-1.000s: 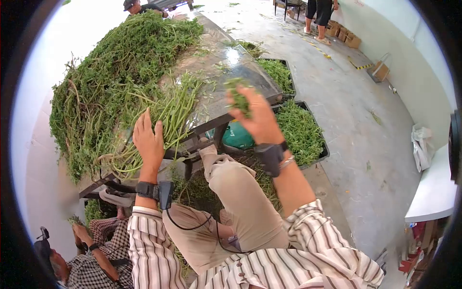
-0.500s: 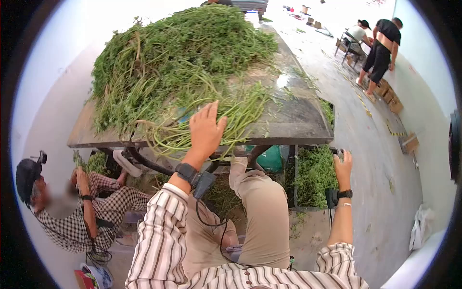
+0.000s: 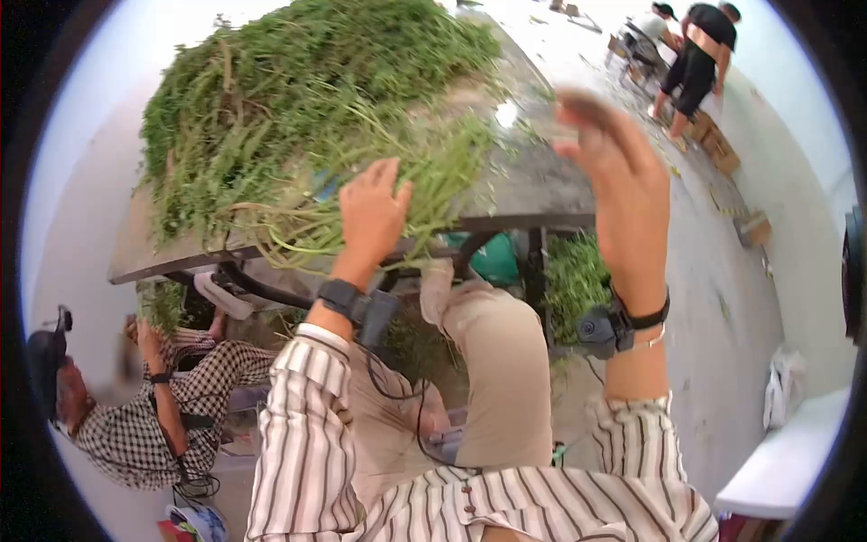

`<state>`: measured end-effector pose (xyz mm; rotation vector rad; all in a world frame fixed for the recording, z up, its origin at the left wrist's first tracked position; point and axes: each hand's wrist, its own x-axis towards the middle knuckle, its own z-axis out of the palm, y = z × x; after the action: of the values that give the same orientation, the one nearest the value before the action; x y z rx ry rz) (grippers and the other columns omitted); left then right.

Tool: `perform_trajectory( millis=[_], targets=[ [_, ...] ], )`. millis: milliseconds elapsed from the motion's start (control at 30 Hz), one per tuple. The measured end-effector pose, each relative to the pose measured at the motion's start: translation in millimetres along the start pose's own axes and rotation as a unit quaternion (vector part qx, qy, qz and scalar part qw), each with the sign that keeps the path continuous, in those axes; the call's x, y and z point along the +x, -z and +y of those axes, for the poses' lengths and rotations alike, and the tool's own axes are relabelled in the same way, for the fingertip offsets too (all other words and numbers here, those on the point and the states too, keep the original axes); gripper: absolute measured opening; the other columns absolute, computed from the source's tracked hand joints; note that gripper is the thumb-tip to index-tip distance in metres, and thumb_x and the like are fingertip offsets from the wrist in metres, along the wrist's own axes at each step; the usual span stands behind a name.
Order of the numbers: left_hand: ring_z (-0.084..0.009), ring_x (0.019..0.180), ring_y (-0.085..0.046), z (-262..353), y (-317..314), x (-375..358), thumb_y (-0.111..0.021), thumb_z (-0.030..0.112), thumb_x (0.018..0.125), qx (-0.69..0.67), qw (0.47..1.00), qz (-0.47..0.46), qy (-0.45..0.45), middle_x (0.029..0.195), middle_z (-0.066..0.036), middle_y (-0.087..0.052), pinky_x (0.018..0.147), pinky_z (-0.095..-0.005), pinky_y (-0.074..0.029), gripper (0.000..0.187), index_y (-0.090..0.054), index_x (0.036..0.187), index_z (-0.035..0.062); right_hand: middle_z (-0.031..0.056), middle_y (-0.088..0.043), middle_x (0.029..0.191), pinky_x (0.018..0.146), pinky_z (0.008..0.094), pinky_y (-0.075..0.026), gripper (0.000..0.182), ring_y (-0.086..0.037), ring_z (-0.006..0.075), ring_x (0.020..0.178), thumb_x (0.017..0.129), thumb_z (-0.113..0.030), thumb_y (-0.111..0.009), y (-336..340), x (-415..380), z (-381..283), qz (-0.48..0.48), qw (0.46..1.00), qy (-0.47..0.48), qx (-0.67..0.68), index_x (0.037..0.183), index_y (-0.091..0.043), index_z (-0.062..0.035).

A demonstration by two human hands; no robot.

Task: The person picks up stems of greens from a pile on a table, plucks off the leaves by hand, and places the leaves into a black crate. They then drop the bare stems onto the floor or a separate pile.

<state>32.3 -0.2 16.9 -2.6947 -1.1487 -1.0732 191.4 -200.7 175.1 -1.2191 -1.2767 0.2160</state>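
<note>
1. The left hand (image 3: 372,215) rests on loose stems (image 3: 442,185) at the tabletop's (image 3: 542,185) near edge, fingers extended; whether it grips any, I cannot tell.
2. The right hand (image 3: 628,194), blurred, is raised and open.
3. The leafy pile (image 3: 298,99) lies on the tabletop, beyond the stems.
4. More greens (image 3: 576,275) sit lower, right.

Heap (image 3: 298,99) blocks left of table (image 3: 555,185); floor (image 3: 704,316) open rightward.
</note>
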Motion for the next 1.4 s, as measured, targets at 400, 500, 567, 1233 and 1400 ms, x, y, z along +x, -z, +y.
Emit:
perform_trajectory(
  millis=[400, 500, 567, 1233, 1400],
  targets=[
    [-0.0285, 0.108, -0.051, 12.5, 7.1, -1.4, -0.053, 0.028, 0.087, 0.055, 0.997, 0.017, -0.042, 0.120, -0.009, -0.056, 0.091, -0.0417, -0.037, 0.039, -0.054, 0.119, 0.0075, 0.0004, -0.056, 0.083, 0.055, 0.0200, -0.045, 0.012, -0.053, 0.0068, 0.069, 0.089, -0.012, -0.052, -150.8, -6.7, -42.7, 0.009, 0.793, -0.053, 0.607, 0.098, -0.056, -0.0041],
    [-0.0295, 0.109, -0.051, 11.8, 6.9, -3.2, -0.053, 0.028, 0.087, 0.059, 0.997, 0.015, -0.052, 0.120, -0.010, -0.055, 0.091, -0.0411, -0.037, 0.039, -0.054, 0.119, 0.0068, 0.0005, -0.059, 0.094, 0.063, 0.0225, -0.047, 0.014, -0.055, 0.0086, 0.080, 0.091, -0.013, -0.050, -170.9, -2.6, -21.5, 0.009, 0.781, -0.113, 0.615, 0.102, -0.057, -0.0066],
    [-0.0301, 0.109, -0.051, 10.2, 7.2, -4.1, -0.052, 0.028, 0.087, 0.061, 0.997, 0.013, -0.055, 0.120, -0.011, -0.055, 0.091, -0.0407, -0.037, 0.039, -0.054, 0.120, 0.0064, 0.0006, -0.059, 0.094, 0.062, 0.0228, -0.047, 0.014, -0.055, 0.0084, 0.081, 0.092, -0.014, -0.050, -172.5, -0.4, -12.4, 0.018, 0.770, -0.129, 0.625, 0.101, -0.057, -0.0066],
    [-0.0322, 0.110, -0.050, 6.9, 19.5, 3.0, -0.053, 0.025, 0.088, 0.089, 0.994, -0.013, -0.058, 0.120, -0.013, -0.055, 0.091, -0.0388, -0.038, 0.037, -0.054, 0.119, 0.0046, 0.0062, -0.063, 0.089, 0.076, 0.0312, -0.048, 0.015, -0.060, 0.0196, 0.083, 0.083, -0.008, -0.054, -180.4, 15.6, 25.2, 0.102, 0.988, 0.013, 0.115, 0.097, -0.060, -0.0054],
    [-0.0265, 0.108, -0.052, 6.0, 14.0, 1.9, -0.055, 0.023, 0.084, 0.009, 0.994, -0.097, 0.057, 0.115, -0.007, -0.058, 0.090, -0.0413, -0.037, 0.035, -0.058, 0.115, 0.0083, 0.0159, -0.060, 0.104, 0.089, 0.0393, -0.041, 0.025, -0.051, 0.0320, 0.101, 0.080, -0.009, -0.054, -167.5, 28.3, 93.2, 0.043, 0.982, 0.105, -0.152, 0.103, -0.059, 0.0002]
  ],
)
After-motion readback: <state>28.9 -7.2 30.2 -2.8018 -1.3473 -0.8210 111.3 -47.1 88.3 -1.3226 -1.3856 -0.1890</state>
